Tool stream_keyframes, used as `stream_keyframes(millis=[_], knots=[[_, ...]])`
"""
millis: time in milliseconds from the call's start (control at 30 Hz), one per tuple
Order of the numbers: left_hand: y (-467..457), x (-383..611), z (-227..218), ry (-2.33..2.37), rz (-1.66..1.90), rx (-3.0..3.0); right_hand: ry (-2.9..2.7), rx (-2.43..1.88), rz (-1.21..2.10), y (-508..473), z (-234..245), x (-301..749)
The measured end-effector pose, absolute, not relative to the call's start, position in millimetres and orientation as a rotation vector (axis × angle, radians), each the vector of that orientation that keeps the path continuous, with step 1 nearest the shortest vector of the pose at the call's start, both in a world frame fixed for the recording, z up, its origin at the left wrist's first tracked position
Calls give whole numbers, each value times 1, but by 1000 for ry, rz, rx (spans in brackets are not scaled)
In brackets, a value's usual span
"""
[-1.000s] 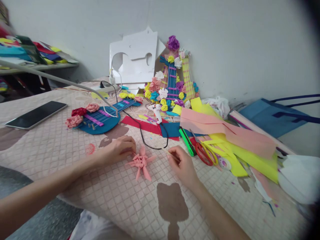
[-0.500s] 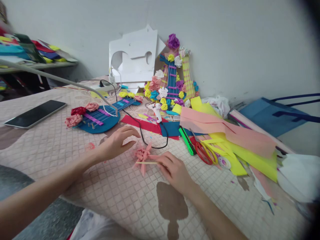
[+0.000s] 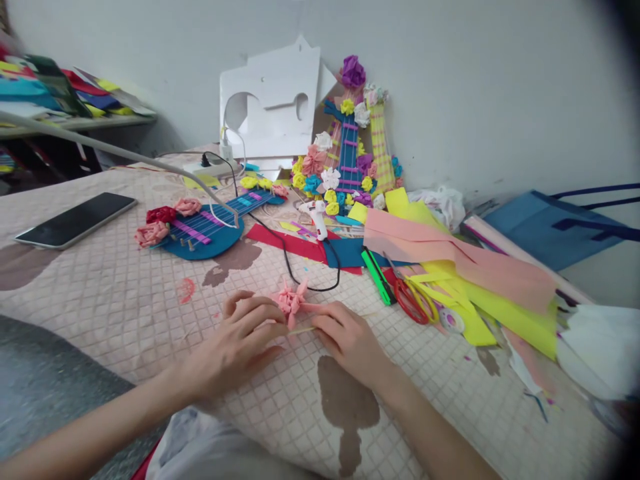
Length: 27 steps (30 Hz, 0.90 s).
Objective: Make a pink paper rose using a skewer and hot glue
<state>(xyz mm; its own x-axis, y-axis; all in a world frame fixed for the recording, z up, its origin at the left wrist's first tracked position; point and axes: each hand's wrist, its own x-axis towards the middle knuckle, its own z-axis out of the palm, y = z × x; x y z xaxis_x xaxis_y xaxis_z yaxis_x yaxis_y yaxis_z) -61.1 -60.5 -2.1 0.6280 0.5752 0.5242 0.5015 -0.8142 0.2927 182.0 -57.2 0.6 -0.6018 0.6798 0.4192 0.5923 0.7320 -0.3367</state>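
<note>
A pink crepe-paper flower (image 3: 291, 301) sits low over the table in front of me. My right hand (image 3: 353, 341) pinches its twisted paper stem, along with a thin wooden stick (image 3: 303, 330) pointing left beneath the petals. My left hand (image 3: 246, 337) is at the flower's left side, fingers curved and apart, with the fingertips by the lower petals and the stick's tip. Whether those fingertips touch the petals is hard to make out. Beyond the flower stands a white glue gun (image 3: 316, 219) with a black cord.
A blue paper guitar (image 3: 207, 235) with paper roses lies left of centre, near a phone (image 3: 77, 219). To the right are a green cutter (image 3: 379, 277), scissors (image 3: 411, 300), tape (image 3: 451, 320) and pink crepe paper (image 3: 460, 257). Decorated guitars (image 3: 349, 153) lean against the wall.
My left hand has come down and toward me, from above left of the flower to right beside it. My right hand keeps its hold on the stem and stick. The view has shifted slightly.
</note>
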Motion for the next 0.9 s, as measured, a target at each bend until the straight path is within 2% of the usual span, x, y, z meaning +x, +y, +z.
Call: stream_keyframes(millis=[267,900], knots=[[-66,-48,-12,1086,988,2779,-2414,-987,257,-58,-2,180],[-68,-43,-13,1092,1062,2808,-2408,-987,330,-59,-5,177]])
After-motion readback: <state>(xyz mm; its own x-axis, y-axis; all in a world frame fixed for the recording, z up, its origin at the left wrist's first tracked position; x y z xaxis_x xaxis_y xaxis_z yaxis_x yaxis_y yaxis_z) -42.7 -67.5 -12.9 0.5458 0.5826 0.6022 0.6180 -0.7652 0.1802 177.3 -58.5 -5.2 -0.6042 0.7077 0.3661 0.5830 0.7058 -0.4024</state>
